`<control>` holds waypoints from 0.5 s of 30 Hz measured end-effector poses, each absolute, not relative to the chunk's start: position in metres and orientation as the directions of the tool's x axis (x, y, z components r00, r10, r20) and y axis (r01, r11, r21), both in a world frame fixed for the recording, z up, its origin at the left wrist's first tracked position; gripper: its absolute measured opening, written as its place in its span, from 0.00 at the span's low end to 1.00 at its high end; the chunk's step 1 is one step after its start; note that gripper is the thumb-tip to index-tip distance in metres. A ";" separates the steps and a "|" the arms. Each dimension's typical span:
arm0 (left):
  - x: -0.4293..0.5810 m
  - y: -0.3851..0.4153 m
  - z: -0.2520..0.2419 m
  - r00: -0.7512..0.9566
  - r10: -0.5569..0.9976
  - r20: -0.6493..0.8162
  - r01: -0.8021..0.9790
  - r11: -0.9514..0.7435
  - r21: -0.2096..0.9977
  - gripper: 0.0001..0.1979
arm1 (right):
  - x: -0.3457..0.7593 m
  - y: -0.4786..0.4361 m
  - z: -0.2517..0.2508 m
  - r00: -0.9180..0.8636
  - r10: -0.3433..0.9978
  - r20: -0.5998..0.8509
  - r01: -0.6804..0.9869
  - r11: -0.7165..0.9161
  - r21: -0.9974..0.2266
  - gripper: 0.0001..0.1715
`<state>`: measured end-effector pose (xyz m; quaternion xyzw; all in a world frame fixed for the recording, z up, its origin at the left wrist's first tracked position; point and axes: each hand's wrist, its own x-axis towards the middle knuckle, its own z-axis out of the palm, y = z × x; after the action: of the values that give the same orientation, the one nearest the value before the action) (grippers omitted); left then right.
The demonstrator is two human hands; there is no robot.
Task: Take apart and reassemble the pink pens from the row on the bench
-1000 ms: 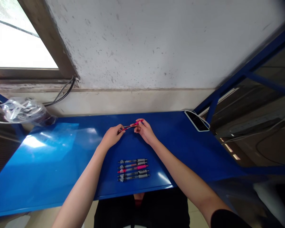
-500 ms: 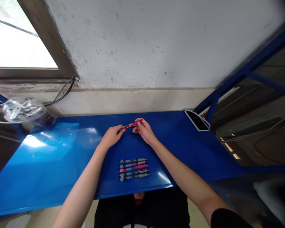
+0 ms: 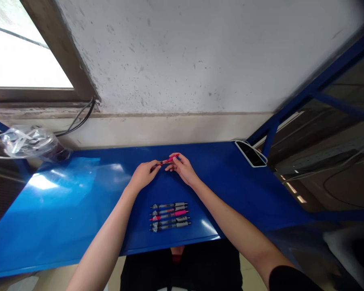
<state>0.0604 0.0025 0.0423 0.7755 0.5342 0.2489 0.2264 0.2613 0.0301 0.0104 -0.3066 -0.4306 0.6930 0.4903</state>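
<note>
- A person's two bare hands meet over a blue table (image 3: 218, 169), working at a slim pink-red pen (image 3: 170, 159) held above the surface near its far edge.
- The left hand (image 3: 143, 174) pinches the pen's left end in a narrow grip between thumb and fingers.
- The right hand (image 3: 185, 170) closes thumb and fingertips on the brighter pink part at the other end; whether the pen is in one piece is too small to tell.
- Nearer the person, five more pens (image 3: 170, 215) lie side by side between the forearms, a pink one in the middle and grey-gripped ones on either side.
- At right, a phone (image 3: 251, 154) rests at the table's edge, a white cable beside it.
- At far left, a clear plastic bag (image 3: 28, 141) sits below a window (image 3: 27, 60).
</note>
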 end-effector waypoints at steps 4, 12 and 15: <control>0.061 0.002 0.044 0.287 0.949 0.130 0.731 -0.305 0.610 0.12 | 0.260 0.027 0.014 -0.376 0.926 -0.018 -0.429 -0.191 -0.883 0.20; 0.062 0.003 0.043 0.268 0.957 0.110 0.742 -0.278 0.609 0.13 | 0.259 0.028 0.011 -0.378 0.926 -0.022 -0.436 -0.199 -0.878 0.20; 0.059 0.004 0.043 0.248 0.960 0.131 0.740 -0.275 0.614 0.12 | 0.263 0.033 0.010 -0.308 0.951 -0.006 -0.462 -0.156 -0.873 0.19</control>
<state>0.0593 0.0039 0.0432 0.7586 0.5602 0.2491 0.2206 0.2632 0.0329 0.0100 -0.3000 -0.4078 0.6984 0.5059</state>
